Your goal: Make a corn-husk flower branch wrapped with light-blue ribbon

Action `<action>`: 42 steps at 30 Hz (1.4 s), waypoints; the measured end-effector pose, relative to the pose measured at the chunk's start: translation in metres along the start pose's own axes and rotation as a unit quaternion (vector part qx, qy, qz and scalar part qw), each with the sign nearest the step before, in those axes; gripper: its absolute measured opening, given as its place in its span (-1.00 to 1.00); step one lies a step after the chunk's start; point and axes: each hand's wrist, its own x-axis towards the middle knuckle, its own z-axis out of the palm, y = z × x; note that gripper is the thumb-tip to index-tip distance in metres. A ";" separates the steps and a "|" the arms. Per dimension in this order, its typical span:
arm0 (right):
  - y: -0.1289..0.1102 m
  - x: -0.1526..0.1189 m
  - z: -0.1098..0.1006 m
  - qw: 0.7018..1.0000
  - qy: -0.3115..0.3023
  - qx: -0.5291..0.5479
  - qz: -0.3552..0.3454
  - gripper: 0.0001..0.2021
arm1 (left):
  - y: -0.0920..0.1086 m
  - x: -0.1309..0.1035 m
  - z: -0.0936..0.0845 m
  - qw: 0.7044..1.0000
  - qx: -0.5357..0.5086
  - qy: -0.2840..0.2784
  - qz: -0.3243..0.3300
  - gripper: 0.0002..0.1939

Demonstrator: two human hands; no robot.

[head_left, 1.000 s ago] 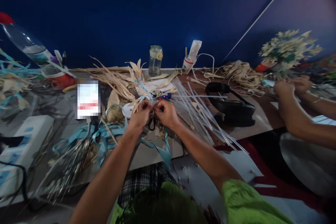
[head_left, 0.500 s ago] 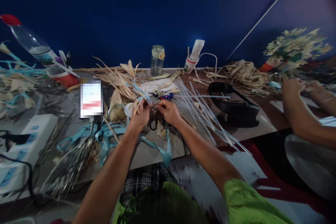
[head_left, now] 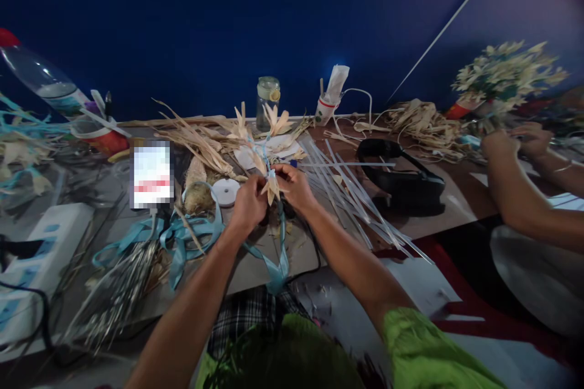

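My left hand (head_left: 250, 202) and my right hand (head_left: 293, 185) meet at the middle of the table, both closed on a husk flower spray (head_left: 270, 185). Pale husk flowers stand up from its blue-wrapped stems, and one flower points down between my hands. A light blue ribbon (head_left: 276, 267) hangs below my hands and loops towards my lap. Left of my left hand lie a white disc (head_left: 226, 192) and a fibrous brown ball (head_left: 198, 197). Dry husks (head_left: 205, 152) are spread behind them.
Clear strips (head_left: 356, 194) and a black headset (head_left: 401, 179) lie to the right. A lit phone (head_left: 152, 175), metal wires (head_left: 123, 292) and a power strip (head_left: 50, 261) are at the left. Behind stand a jar (head_left: 268, 100) and a cup (head_left: 326, 109). Another person's hands (head_left: 502, 143) work at far right.
The flower spray has turned upright, with its flowers spread and one now pointing down. The white disc shows more fully beside my left hand. The view has shifted slightly.
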 end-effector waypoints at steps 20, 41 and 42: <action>-0.007 -0.003 0.001 0.938 -0.039 0.299 0.171 -0.80 | -0.003 0.003 0.005 0.993 -0.074 0.092 -0.009 -0.89; 0.001 -0.008 0.007 0.996 -0.050 -0.057 0.044 -0.87 | -0.009 0.009 -0.006 0.997 -0.006 0.075 -0.010 -0.88; 0.001 -0.008 0.006 0.996 -0.052 -0.060 0.046 -0.87 | -0.009 0.009 -0.006 0.997 -0.016 0.071 -0.011 -0.87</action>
